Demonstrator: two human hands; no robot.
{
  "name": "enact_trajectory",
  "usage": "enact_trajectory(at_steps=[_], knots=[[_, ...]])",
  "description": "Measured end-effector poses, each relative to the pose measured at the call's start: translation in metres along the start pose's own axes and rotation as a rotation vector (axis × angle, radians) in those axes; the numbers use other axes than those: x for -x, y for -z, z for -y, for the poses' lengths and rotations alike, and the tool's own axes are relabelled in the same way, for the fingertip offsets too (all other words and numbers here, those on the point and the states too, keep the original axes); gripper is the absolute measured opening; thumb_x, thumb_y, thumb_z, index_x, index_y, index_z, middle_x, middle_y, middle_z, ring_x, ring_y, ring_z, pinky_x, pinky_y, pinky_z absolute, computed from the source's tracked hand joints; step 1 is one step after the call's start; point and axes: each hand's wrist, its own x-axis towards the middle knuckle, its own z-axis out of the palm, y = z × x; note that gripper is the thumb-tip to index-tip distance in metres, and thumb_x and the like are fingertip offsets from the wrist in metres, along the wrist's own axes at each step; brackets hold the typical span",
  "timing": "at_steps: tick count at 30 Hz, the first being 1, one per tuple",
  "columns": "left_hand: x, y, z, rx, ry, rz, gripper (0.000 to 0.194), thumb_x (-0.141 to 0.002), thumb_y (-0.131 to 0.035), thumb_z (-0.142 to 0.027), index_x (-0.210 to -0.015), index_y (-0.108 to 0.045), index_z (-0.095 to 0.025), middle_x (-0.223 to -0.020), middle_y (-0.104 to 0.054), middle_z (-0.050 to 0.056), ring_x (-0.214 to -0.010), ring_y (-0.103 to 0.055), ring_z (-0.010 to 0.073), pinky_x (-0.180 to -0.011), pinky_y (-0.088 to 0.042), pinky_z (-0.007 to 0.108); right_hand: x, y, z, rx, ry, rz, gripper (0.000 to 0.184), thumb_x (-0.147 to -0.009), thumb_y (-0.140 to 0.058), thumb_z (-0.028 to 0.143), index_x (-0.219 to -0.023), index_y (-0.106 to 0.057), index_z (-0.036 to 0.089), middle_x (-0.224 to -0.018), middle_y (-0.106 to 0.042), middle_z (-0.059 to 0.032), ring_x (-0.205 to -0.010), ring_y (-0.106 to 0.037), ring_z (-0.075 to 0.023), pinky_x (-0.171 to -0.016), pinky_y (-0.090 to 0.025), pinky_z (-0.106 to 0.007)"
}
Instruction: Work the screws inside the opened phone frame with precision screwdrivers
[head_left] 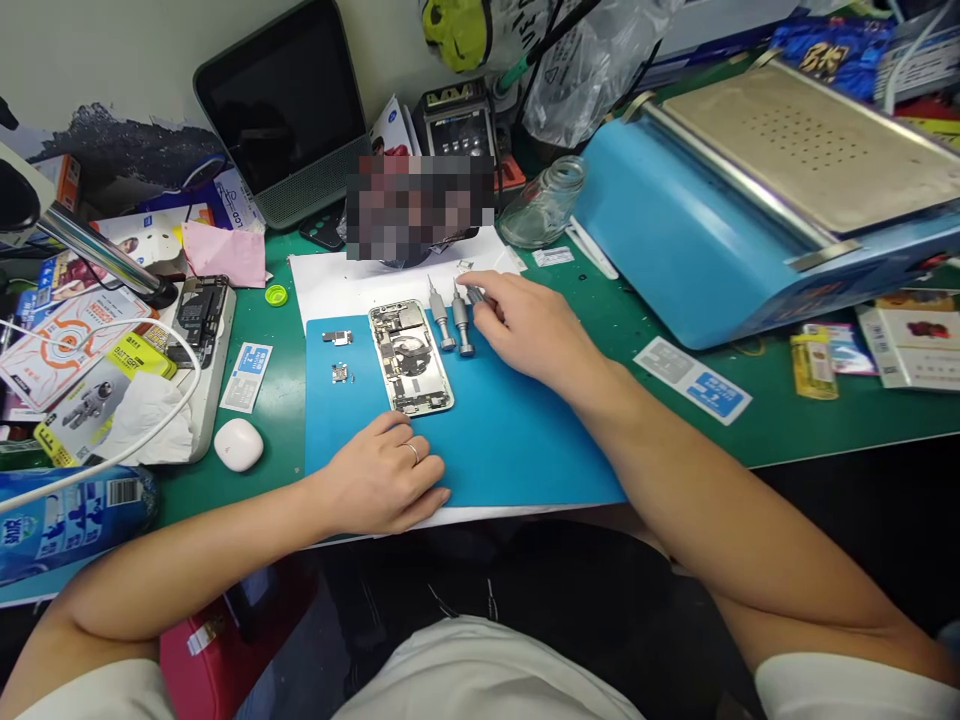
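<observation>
An opened phone (412,358) lies on a blue mat (495,450), its inner parts bare. My left hand (390,472), with a ring on one finger, rests on the mat at the phone's lower edge. Its fingers are curled in and nothing shows in them. Two grey screwdrivers (440,322) lie side by side to the right of the phone. Just beyond them my right hand (517,325) closes on another dark grey screwdriver (475,294), mostly covered by the fingers. Small metal phone parts (341,373) and tiny screws sit left of the phone.
A blue machine with a metal plate (645,240) fills the right back. Behind the mat stand a glass jar (541,205) and a dark-screened display (289,110). A white earbud case (238,445), boxes and a cable (191,400) crowd the left.
</observation>
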Motion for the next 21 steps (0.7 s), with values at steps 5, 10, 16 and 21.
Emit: enact_trajectory(at_steps=[5,10,16,21], knots=[[0.001,-0.001,0.0,-0.004,0.0,-0.003,0.034,-0.102,-0.043,-0.038,-0.078,-0.056,-0.018,-0.07,-0.055,0.002,-0.066,-0.05,0.0183,-0.09,-0.044,0.038,0.0,0.002,0.003,-0.023,-0.092,0.043,0.033,-0.093,-0.043,0.02,-0.111,-0.071,0.026,-0.097,-0.069,-0.0095,-0.091,-0.067,-0.0299,-0.075,-0.051,-0.041],[0.0,-0.001,0.0,-0.002,-0.003,-0.012,0.034,-0.102,-0.043,-0.038,-0.078,-0.056,-0.018,-0.07,-0.055,0.003,-0.066,-0.049,0.0182,-0.09,-0.044,0.038,-0.002,0.003,0.006,-0.114,-0.132,0.021,0.027,-0.091,-0.048,0.019,-0.106,-0.07,0.024,-0.092,-0.071,-0.0074,-0.084,-0.066,-0.0258,-0.072,-0.049,-0.037],[0.0,0.0,0.0,-0.011,-0.003,-0.011,0.034,-0.103,-0.042,-0.037,-0.078,-0.056,-0.018,-0.069,-0.054,0.002,-0.065,-0.049,0.018,-0.091,-0.044,0.038,-0.002,0.004,0.014,-0.37,-0.122,-0.005,0.023,-0.087,-0.055,0.02,-0.106,-0.068,0.02,-0.086,-0.07,-0.0043,-0.072,-0.063,-0.0189,-0.066,-0.048,-0.03],[0.0,0.0,0.0,-0.005,-0.006,-0.01,0.034,-0.103,-0.043,-0.037,-0.077,-0.056,-0.018,-0.069,-0.054,0.002,-0.065,-0.048,0.0179,-0.09,-0.044,0.038,0.0,0.001,0.013,-0.394,-0.096,-0.048,0.023,-0.087,-0.056,0.021,-0.106,-0.067,0.021,-0.087,-0.07,-0.0045,-0.075,-0.064,-0.0199,-0.067,-0.049,-0.032]])
